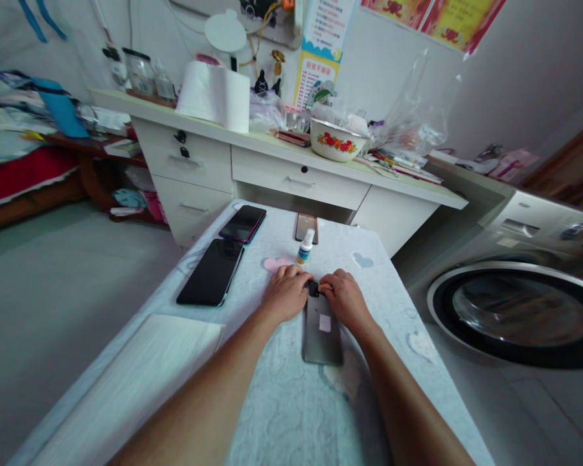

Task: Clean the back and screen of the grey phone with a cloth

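A grey phone (323, 340) lies back up on the cloth-covered table, with a dark camera block at its far end and a small pale label on its back. My left hand (287, 292) is closed on the phone's far left corner, its fingertips beside the camera block. On the opposite corner my right hand (342, 294) grips with thumb and fingers bent. Whether a thin case sits around the phone I cannot tell. Just beyond my hands stands a small white spray bottle (305, 247) with a blue and orange label, and behind it lies another phone (306, 228).
Two black-screened phones, one nearer (212, 272) and one farther (243, 223), lie along the table's left side. A white sheet (136, 382) is at the near left. Past the far edge stands a white desk (272, 169) with a flowered bowl (337, 141); a washing machine (519, 213) is to the right.
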{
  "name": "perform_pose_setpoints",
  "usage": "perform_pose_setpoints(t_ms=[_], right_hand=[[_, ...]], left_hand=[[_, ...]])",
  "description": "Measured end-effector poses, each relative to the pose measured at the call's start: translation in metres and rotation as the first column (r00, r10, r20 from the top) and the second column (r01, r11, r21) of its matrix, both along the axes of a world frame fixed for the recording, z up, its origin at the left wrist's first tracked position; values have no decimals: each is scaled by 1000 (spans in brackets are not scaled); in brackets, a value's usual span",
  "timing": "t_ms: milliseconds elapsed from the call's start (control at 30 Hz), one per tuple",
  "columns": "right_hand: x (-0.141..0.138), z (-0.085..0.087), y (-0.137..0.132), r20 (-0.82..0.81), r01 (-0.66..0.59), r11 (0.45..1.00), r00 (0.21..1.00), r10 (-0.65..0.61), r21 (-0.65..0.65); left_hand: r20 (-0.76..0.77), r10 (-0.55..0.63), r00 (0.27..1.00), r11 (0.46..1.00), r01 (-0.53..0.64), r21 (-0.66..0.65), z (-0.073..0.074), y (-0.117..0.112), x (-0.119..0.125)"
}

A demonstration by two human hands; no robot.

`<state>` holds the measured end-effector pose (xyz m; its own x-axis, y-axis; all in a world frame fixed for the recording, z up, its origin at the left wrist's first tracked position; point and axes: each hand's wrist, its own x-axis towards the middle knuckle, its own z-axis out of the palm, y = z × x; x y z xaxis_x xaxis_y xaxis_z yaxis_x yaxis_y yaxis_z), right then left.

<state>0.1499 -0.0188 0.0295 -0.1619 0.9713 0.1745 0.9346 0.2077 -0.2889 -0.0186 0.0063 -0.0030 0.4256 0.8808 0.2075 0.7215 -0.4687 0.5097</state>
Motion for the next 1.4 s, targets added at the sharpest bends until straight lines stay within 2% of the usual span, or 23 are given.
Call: perform_pose_setpoints(t_ms=[200,400,733,867,967,1200,1400], right_hand=[[-3,-2,17,6,-8,1000,1000,8,21],[-6,-8,16,-87,-30,998,996,34,54],[-5,9,2,-213,-240,969,951,224,-52],[-5,14,-2,-247,-290,953,933,261,-87],[-7,11,-1,-237,-270,960,940,246,-73],[-14,-5,13,-150,-118,992,981,123,44],[-16,-10,19,-120,-109,991,986,117,72]], left_hand=[[-8,18,1000,1000,-18,1,1,0,1],[-39,36,999,999,-36,3,1,-1,2],[-29,23,999,1000,-22,18,0,0,1],[-26,9,1000,1000,-9,13,1,0,1],[-25,10,1000,1000,-10,5,4,-1,1],[18,37,999,999,-37,18,1,0,1],[90,68,994,997,-72,39,-3,2,1]])
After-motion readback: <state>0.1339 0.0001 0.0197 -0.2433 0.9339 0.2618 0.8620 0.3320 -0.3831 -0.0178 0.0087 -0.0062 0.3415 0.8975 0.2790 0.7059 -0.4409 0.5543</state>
